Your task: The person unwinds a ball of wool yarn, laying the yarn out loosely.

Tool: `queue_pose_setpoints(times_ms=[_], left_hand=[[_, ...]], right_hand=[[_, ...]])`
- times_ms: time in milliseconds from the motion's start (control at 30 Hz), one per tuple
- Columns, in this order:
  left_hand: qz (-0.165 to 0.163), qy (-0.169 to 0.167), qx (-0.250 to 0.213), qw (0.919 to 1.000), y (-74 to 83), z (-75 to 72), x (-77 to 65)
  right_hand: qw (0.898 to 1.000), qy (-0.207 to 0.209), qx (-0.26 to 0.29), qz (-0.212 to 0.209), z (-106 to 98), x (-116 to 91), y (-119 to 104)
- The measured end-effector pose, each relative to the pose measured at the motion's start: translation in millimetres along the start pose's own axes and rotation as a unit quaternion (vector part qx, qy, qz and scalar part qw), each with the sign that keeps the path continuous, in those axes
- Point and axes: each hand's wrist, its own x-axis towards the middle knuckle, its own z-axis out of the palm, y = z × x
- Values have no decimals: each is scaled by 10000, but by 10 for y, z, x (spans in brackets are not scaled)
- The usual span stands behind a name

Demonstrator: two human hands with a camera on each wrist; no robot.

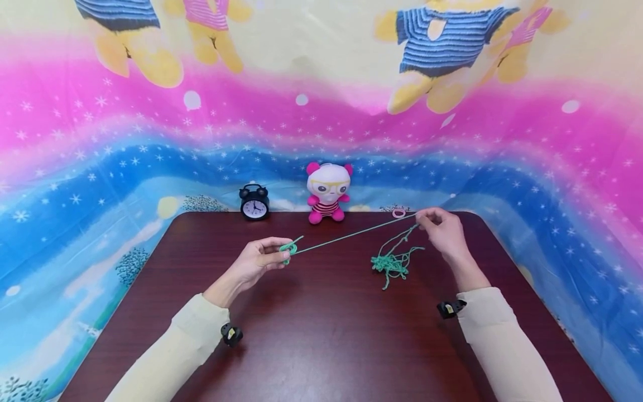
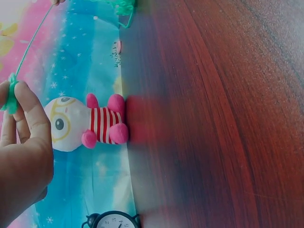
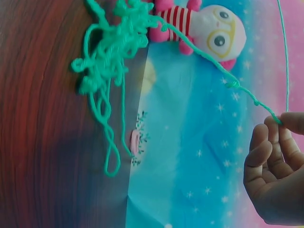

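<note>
My left hand (image 1: 258,259) pinches a small coil of green yarn (image 1: 288,251) between thumb and fingers, also seen in the left wrist view. From it one strand runs taut up to my right hand (image 1: 442,226), which pinches the yarn between thumb and fingertips. Below the right hand a loose, knotted tangle of green yarn (image 1: 390,263) hangs from the pinched strand. In the right wrist view the tangle (image 3: 114,47) shows loops and small knots along the strand. Whether the tangle touches the table, I cannot tell.
A black alarm clock (image 1: 254,204) and a pink and white plush panda (image 1: 327,192) stand at the back edge of the dark wooden table (image 1: 321,335). A small pink ring (image 1: 399,213) lies to the panda's right. A printed cloth (image 1: 301,128) hangs behind.
</note>
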Motion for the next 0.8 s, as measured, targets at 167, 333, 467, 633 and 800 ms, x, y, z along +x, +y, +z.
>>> queue_pose_setpoints(times_ms=[167, 333, 467, 633, 800], left_hand=[[-25, -149, 109, 9998, -4, -2, 4], [-127, -70, 223, 9996, 4, -6, -6], [-211, 32, 212, 9995, 14, -12, -16], [-167, 128, 160, 9997, 29, -19, -18], [-162, 377, 101, 9991, 30, -28, -11]], right_hand=[[9998, 169, 52, 113, -87, -2, 39], [9993, 342, 108, 124, -178, 8, 74], [9987, 426, 250, 154, -256, 10, 119], [9973, 534, 427, 278, -343, 4, 188], [9948, 737, 474, 518, -429, 10, 272]])
